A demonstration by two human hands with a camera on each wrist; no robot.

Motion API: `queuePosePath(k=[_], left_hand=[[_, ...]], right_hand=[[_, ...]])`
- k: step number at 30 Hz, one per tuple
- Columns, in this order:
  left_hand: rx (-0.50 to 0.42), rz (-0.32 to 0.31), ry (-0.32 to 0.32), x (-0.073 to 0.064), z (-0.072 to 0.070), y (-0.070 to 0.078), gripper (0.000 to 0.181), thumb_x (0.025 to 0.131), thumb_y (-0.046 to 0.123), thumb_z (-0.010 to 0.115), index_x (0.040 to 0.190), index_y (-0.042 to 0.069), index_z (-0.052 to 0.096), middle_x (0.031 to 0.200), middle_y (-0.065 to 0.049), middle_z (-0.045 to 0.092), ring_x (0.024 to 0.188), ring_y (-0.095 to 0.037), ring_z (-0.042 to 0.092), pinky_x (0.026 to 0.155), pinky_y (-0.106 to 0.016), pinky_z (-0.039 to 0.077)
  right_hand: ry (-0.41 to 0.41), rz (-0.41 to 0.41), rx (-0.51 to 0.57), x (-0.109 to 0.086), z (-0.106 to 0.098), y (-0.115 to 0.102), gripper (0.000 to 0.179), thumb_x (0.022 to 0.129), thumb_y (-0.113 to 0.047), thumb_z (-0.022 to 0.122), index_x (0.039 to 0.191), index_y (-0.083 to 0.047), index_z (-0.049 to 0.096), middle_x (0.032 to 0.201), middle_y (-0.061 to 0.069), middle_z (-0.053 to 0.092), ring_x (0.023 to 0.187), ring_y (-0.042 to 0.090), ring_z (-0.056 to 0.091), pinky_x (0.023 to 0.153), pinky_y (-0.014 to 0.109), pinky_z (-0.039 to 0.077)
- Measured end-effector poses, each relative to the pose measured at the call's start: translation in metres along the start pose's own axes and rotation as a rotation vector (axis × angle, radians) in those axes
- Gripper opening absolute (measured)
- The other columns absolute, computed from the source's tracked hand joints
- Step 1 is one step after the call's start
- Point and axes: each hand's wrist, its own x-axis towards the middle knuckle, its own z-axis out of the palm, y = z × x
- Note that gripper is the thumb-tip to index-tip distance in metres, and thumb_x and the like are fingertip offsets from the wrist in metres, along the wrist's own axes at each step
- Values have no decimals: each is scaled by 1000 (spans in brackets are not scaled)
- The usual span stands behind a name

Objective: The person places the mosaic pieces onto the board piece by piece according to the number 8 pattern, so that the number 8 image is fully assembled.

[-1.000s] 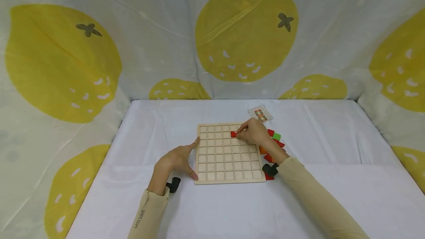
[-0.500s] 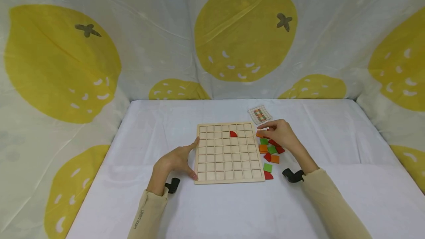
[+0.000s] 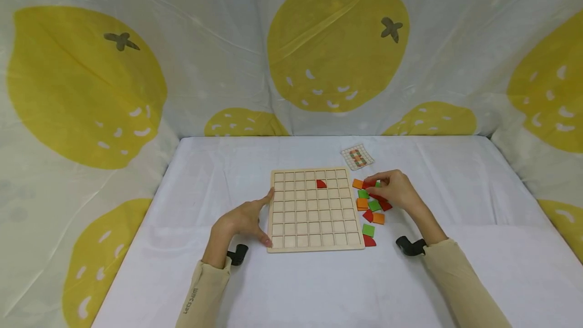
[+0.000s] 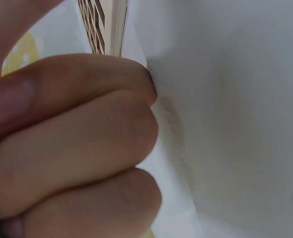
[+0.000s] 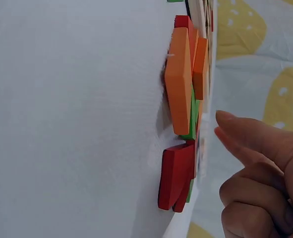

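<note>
A square wooden grid board (image 3: 315, 211) lies on the white cloth. In one of its upper cells sits a red quarter-circle tile (image 3: 321, 184). My left hand (image 3: 241, 221) is at the board's left edge, index finger and thumb spread apart and touching it; the left wrist view shows its other fingers bent. Beside the board's right edge is a pile of red, orange and green tiles. Over its upper part is my right hand (image 3: 393, 189), thumb and index close to a red tile (image 3: 368, 185). In the right wrist view, nothing shows between those fingertips.
A small pattern card (image 3: 357, 157) with a coloured grid lies behind the pile. Nearer the front are a green tile (image 3: 368, 230) and a red quarter-circle tile (image 3: 370, 241), close to the board's right edge. A lemon-print curtain (image 3: 337, 44) stands behind the table.
My right hand has let go of the red quarter-circle tile in its cell and moved right to the pile, lately shifting slightly further right. My left hand has stayed at the board's edge.
</note>
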Motion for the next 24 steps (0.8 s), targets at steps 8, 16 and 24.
queuePosePath(k=[8, 16, 24], left_hand=[[-17, -20, -1, 0, 0, 2, 143, 59, 26, 102, 168, 18, 10, 103, -7, 64, 90, -20, 56, 107, -51, 47], [-23, -23, 5, -1, 1, 1, 143, 59, 24, 102, 168, 18, 10, 102, -7, 64, 90, -20, 56, 110, -51, 46], [-14, -13, 9, 0, 1, 1, 143, 59, 25, 102, 168, 18, 10, 122, -15, 67, 103, -23, 59, 113, -53, 45]], right_hand=[[15, -13, -9, 5, 5, 4, 30, 89, -20, 83, 115, -5, 79, 57, -2, 38, 54, 17, 38, 49, 24, 25], [6, -5, -32, 15, 8, 1, 32, 89, -23, 83, 115, -6, 79, 58, -2, 37, 58, 19, 41, 52, 25, 26], [3, -11, -90, 23, 13, -1, 33, 88, -26, 84, 111, -3, 80, 61, 1, 49, 64, 19, 43, 55, 25, 29]])
